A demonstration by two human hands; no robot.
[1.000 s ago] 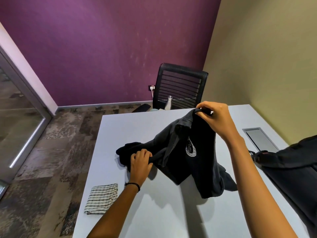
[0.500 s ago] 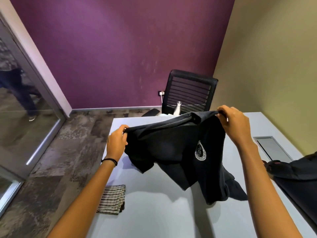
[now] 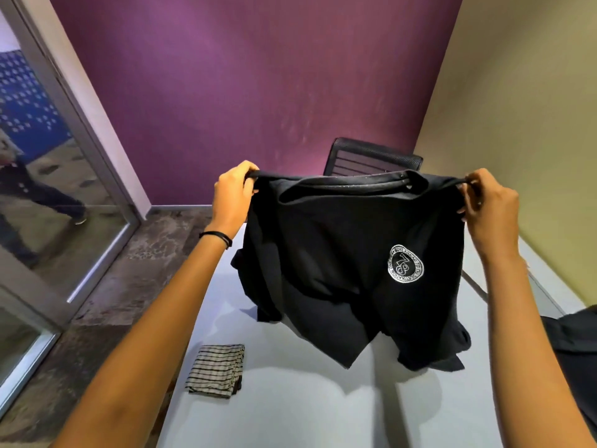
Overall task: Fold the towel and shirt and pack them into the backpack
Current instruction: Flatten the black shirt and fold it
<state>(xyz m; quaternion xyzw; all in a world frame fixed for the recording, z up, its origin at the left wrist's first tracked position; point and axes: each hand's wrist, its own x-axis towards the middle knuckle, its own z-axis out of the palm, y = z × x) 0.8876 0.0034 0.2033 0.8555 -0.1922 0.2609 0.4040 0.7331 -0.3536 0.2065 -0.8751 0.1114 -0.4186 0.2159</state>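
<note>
A black shirt [image 3: 339, 253] with a round white logo hangs spread in the air above the white table [image 3: 290, 409]. My left hand [image 3: 231, 195] grips its left shoulder. My right hand [image 3: 489, 205] pinches its right shoulder. The collar faces me and the hem dangles just over the tabletop. A folded striped towel [image 3: 216, 370] lies on the table near its left edge, below my left forearm. The dark backpack [image 3: 578, 350] shows partly at the right edge of the view, behind my right arm.
A black mesh office chair [image 3: 371, 160] stands behind the table against the purple wall. A glass partition [image 3: 48, 221] runs along the left, and a person walks behind it. A recessed cable hatch on the table sits mostly hidden behind my right forearm.
Both hands lifted the shirt off the table and pulled it wide by the shoulders. My left hand moved from the crumpled fabric on the table up to the left shoulder.
</note>
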